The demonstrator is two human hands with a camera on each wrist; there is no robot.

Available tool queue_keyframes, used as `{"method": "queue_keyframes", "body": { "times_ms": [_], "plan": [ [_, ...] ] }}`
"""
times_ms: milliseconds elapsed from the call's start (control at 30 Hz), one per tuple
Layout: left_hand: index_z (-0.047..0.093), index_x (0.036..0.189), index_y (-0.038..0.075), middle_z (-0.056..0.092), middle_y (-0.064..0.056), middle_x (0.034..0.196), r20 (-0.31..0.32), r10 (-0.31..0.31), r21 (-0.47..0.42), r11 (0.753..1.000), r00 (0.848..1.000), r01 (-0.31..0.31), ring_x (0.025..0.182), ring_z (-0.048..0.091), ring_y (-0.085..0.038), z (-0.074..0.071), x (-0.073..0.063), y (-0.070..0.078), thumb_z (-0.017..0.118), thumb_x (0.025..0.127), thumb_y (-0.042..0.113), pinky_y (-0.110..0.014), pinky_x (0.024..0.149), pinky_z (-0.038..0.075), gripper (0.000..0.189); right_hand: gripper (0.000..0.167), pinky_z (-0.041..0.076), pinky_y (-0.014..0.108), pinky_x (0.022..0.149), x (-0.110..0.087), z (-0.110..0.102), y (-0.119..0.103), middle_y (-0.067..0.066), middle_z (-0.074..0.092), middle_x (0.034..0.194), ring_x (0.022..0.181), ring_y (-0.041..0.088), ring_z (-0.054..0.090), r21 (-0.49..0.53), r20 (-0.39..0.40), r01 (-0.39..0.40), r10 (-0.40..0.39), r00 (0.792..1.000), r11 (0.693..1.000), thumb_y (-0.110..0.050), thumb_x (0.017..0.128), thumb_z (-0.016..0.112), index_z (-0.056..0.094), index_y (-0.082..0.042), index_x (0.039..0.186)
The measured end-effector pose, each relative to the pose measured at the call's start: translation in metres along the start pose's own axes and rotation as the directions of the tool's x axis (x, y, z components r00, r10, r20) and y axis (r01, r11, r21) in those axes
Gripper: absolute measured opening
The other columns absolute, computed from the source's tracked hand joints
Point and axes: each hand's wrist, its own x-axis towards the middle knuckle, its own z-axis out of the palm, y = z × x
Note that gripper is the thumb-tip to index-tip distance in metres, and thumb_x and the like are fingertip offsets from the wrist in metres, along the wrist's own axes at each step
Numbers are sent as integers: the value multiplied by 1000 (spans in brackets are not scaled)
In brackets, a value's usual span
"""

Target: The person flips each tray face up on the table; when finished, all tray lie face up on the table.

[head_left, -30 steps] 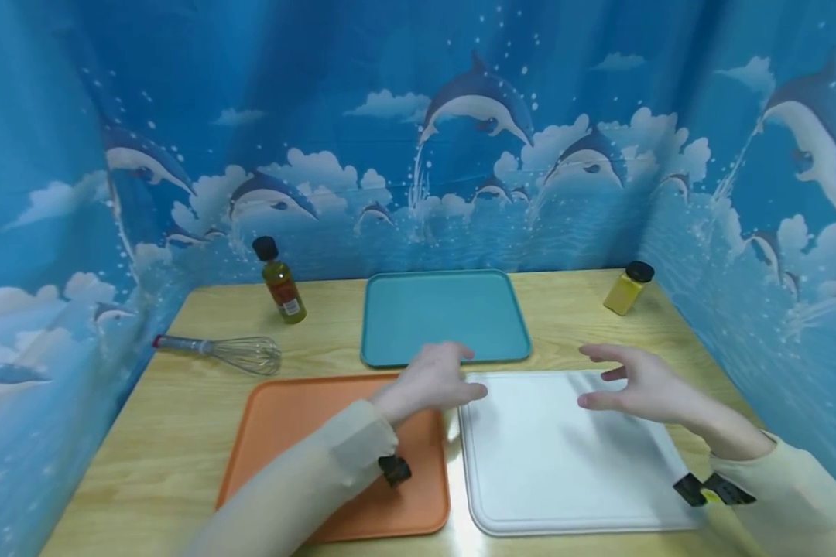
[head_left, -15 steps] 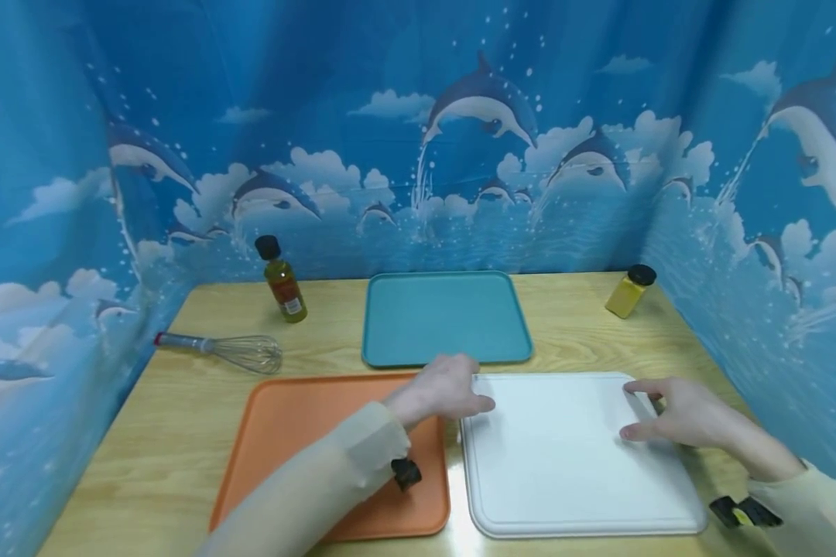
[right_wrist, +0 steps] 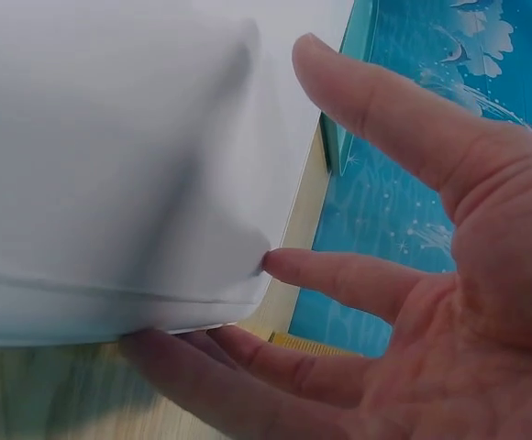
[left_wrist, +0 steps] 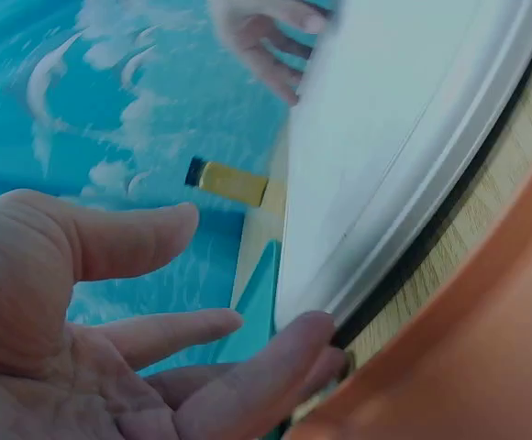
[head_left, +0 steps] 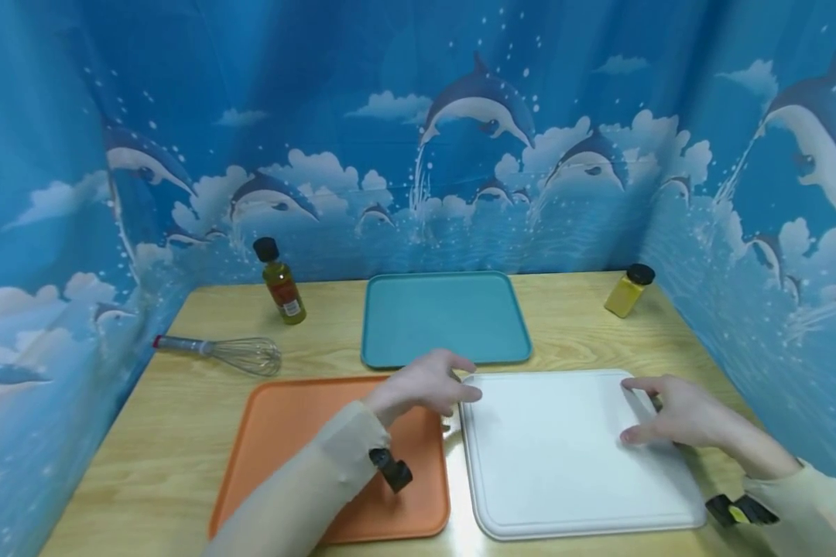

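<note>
A white rectangular board [head_left: 578, 456] with a grooved border lies flat on the table, right of an orange tray [head_left: 299, 441]. My left hand [head_left: 428, 384] is at the board's far left corner, fingers extended. In the left wrist view, the lower fingertips of the left hand [left_wrist: 147, 330] are at the corner's edge, and its thumb stands apart. My right hand [head_left: 690, 418] is at the board's right edge, near the far corner. In the right wrist view, the right hand [right_wrist: 413, 266] has its fingers fairly straight along the edge and its thumb above the surface.
Behind the board lies a teal tray [head_left: 446, 317]. At the back right stands a yellow jar [head_left: 625, 296] with a black lid. A green-brown bottle [head_left: 283, 290] and a whisk [head_left: 223, 352] are at the left. A dolphin-print curtain [head_left: 418, 155] surrounds the wooden table.
My right hand has moved right and toward me, onto the board's right edge. The left hand has shifted only slightly at the left corner. The board has turned very slightly.
</note>
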Motion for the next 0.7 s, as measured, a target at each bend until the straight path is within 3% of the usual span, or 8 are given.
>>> {"method": "queue_keyframes", "body": {
  "times_ms": [133,267,367,467,533,600,700],
  "plan": [
    [61,160,4,68,-26,153,-6,18,-212,977,1000,-18,124,79,-34,-10,4,-12,78,105,12,-47,103,69,58,106,63,50,85,0,1,0,43,66,139,117,48,71,-6,-14,0,0,1000,1000,-50,84,98,54,10,158],
    [72,150,10,73,-22,146,-86,17,-343,938,996,-46,114,82,-28,-14,10,-18,81,100,6,-48,106,68,51,107,63,46,84,1,1,-1,46,61,146,119,50,71,11,-29,-3,4,1000,1000,-48,84,99,51,10,160],
    [78,142,14,74,-15,131,-119,18,-414,908,993,-66,104,81,-22,-14,14,-16,85,98,5,-49,106,68,46,106,60,38,72,2,1,-2,45,59,149,102,38,73,81,-27,11,-9,1000,997,-43,86,98,48,11,162],
    [82,137,17,72,-9,115,-115,26,-443,893,993,-75,99,79,-17,-14,16,-10,86,98,7,-49,106,68,41,105,57,32,63,3,2,-2,43,57,153,87,22,68,166,-21,28,-25,999,986,-37,87,98,45,11,164],
    [82,136,17,71,-7,107,-106,46,-442,893,993,-88,97,78,-16,-16,16,-4,86,98,9,-50,107,68,38,105,57,33,60,4,1,0,44,53,156,82,18,66,223,-7,37,-36,999,974,-33,89,97,42,11,166],
    [82,136,17,74,-6,107,-95,67,-427,898,993,-101,97,79,-14,-18,15,3,86,99,10,-52,107,67,38,105,60,33,62,4,0,2,45,48,160,89,17,69,267,11,24,-28,1000,963,-32,89,97,40,9,168],
    [80,140,16,79,-7,115,-71,111,-400,907,991,-130,98,80,-14,-23,13,15,83,102,9,-53,107,67,39,105,64,36,67,3,-2,7,48,38,165,108,28,76,330,48,6,-24,999,944,-31,91,95,37,8,170]
  ]
}}
